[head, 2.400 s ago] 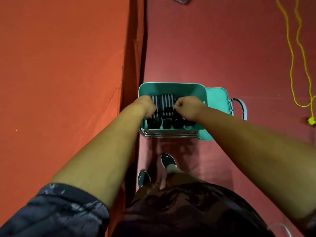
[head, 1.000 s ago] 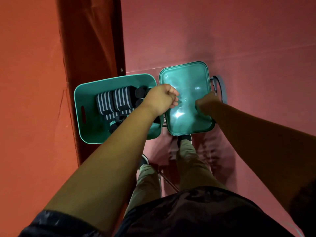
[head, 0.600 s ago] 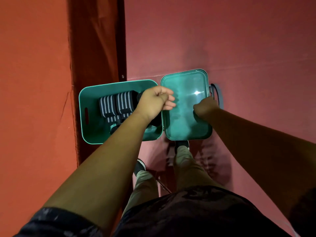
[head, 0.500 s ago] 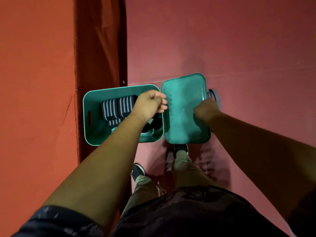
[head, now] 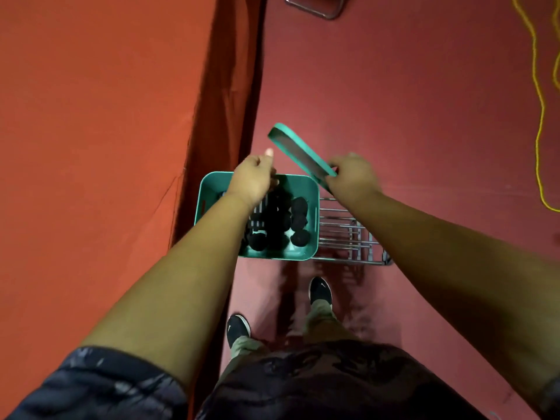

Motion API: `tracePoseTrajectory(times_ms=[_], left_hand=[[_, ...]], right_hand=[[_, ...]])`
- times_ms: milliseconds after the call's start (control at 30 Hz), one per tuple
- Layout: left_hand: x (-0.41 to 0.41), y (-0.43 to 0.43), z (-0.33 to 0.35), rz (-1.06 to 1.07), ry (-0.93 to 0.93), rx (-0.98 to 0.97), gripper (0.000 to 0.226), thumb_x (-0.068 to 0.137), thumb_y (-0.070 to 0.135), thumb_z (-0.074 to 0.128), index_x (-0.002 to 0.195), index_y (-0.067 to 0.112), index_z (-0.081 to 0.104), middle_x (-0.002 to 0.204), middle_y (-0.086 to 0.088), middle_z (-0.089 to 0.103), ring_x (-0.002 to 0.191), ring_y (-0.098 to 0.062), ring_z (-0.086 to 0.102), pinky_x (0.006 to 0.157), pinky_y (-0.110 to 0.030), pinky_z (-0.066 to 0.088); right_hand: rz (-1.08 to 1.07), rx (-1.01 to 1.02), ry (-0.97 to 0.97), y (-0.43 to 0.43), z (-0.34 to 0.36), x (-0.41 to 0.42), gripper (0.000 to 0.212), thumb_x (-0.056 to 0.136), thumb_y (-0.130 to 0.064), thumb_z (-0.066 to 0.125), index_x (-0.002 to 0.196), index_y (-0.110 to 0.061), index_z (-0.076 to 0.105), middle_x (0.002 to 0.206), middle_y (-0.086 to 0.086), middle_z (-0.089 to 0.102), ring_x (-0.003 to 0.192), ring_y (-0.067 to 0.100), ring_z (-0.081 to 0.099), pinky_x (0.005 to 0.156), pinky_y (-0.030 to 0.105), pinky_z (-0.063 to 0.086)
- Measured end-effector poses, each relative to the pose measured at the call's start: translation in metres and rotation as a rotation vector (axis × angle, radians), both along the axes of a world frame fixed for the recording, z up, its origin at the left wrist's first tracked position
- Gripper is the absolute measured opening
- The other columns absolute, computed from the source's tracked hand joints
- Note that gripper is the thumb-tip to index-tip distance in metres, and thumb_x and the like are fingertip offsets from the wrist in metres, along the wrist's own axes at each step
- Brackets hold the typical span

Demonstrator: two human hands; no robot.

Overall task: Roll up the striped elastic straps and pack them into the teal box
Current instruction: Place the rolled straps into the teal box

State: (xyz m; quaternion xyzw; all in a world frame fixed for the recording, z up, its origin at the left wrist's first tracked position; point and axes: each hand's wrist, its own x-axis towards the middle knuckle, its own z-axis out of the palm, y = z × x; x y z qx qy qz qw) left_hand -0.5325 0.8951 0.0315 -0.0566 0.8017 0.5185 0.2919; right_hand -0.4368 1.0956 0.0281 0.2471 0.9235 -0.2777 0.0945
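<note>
Your right hand (head: 348,177) has its fingers clamped on the teal lid (head: 298,151), tilted up at the box's (head: 272,254) 1 o'clock corner. Left hand (head: 253,177) hovers over the rolled straps (head: 298,221), fingers loosely curled, gripping nothing I can see.

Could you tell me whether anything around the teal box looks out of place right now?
Only the lid: the right hand holds it tilted above the teal box, not seated. The rolled straps lie inside; nothing spilled.

Teal box (head: 313,219) sits open on the wire rack's left end, rounded corners, slot handle in its left wall. Inside I count several dark rolled straps (head: 298,221) packed on end, white stripes faintly showing.
</note>
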Motion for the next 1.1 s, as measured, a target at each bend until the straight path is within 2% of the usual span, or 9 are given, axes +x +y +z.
tracePoseTrajectory(times_ms=[100,167,267,400,467,633,733,967,1100], left_hand=[[-0.015,-0.020,0.022,0.283,0.008,0.087,0.060,0.109,0.066,0.034,0.112,0.012,0.061,0.103,-0.014,0.075,0.072,-0.026,0.077,0.074,-0.045,0.068],[-0.026,-0.042,0.018,0.427,-0.024,0.088,0.061,0.108,0.063,0.039,0.110,0.007,0.061,0.091,-0.017,0.076,0.065,-0.028,0.077,0.065,-0.044,0.068],[-0.040,-0.089,-0.019,0.447,-0.044,-0.060,0.046,0.072,0.047,0.074,0.091,0.007,0.065,0.089,-0.018,0.076,0.075,-0.035,0.079,0.074,-0.056,0.068],[-0.018,-0.132,-0.022,0.365,-0.106,-0.240,0.018,0.065,0.018,0.066,0.077,0.004,0.068,0.067,-0.013,0.065,0.067,-0.038,0.072,0.063,-0.047,0.061],[-0.005,-0.145,-0.020,0.341,-0.087,-0.265,0.007,0.071,0.015,0.069,0.071,0.009,0.067,0.067,-0.011,0.065,0.078,-0.043,0.076,0.074,-0.053,0.066],[0.012,-0.174,-0.046,0.352,-0.044,-0.281,0.011,0.097,0.013,0.070,0.101,0.023,0.070,0.102,-0.008,0.076,0.101,-0.033,0.077,0.095,-0.048,0.064],[0.019,-0.182,-0.053,0.326,-0.018,-0.295,0.025,0.100,0.013,0.069,0.123,0.018,0.075,0.111,-0.006,0.077,0.106,-0.030,0.076,0.099,-0.043,0.061],[0.035,-0.190,-0.070,0.257,0.028,-0.395,0.042,0.104,0.011,0.056,0.144,0.016,0.066,0.141,-0.012,0.069,0.129,-0.032,0.064,0.105,-0.029,0.047],[0.039,-0.195,-0.080,0.191,0.029,-0.457,0.048,0.099,0.014,0.051,0.145,0.021,0.066,0.146,-0.022,0.062,0.136,-0.036,0.058,0.116,-0.038,0.047]], right_hand=[[0.156,0.061,0.009,-0.028,0.017,-0.009,0.027,0.097,-0.018,0.062,0.117,-0.028,0.076,0.111,0.015,0.054,0.102,0.040,0.062,0.078,0.040,0.049],[0.275,0.127,0.002,-0.049,0.025,-0.012,0.031,0.096,-0.020,0.061,0.121,-0.032,0.075,0.117,0.016,0.057,0.110,0.041,0.061,0.089,0.043,0.048],[0.404,0.183,0.004,-0.076,0.031,-0.012,0.026,0.100,-0.028,0.062,0.122,-0.036,0.073,0.106,0.003,0.050,0.115,0.035,0.055,0.093,0.042,0.041],[0.490,0.126,-0.003,-0.097,0.020,-0.007,0.035,0.094,-0.058,0.071,0.124,-0.039,0.073,0.107,-0.007,0.051,0.120,0.027,0.049,0.104,0.041,0.036],[0.447,0.089,-0.019,-0.100,0.008,-0.002,0.041,0.092,-0.067,0.068,0.120,-0.037,0.075,0.109,-0.005,0.053,0.118,0.027,0.048,0.107,0.041,0.038],[0.101,0.229,-0.211,-0.099,-0.022,0.012,0.053,0.099,-0.053,0.059,0.135,-0.014,0.060,0.141,0.018,0.048,0.128,0.043,0.047,0.111,0.045,0.038],[-0.099,0.062,-0.286,-0.099,-0.034,0.020,0.062,0.098,-0.046,0.066,0.141,-0.006,0.046,0.143,0.023,0.044,0.130,0.047,0.052,0.109,0.050,0.045],[-0.153,0.009,-0.312,-0.109,-0.049,0.030,0.060,0.097,-0.031,0.067,0.143,-0.001,0.042,0.145,0.023,0.046,0.134,0.043,0.051,0.106,0.047,0.048],[-0.155,0.053,-0.329,-0.114,-0.054,0.031,0.059,0.098,-0.030,0.065,0.144,-0.001,0.040,0.146,0.022,0.044,0.136,0.042,0.048,0.110,0.049,0.045]])
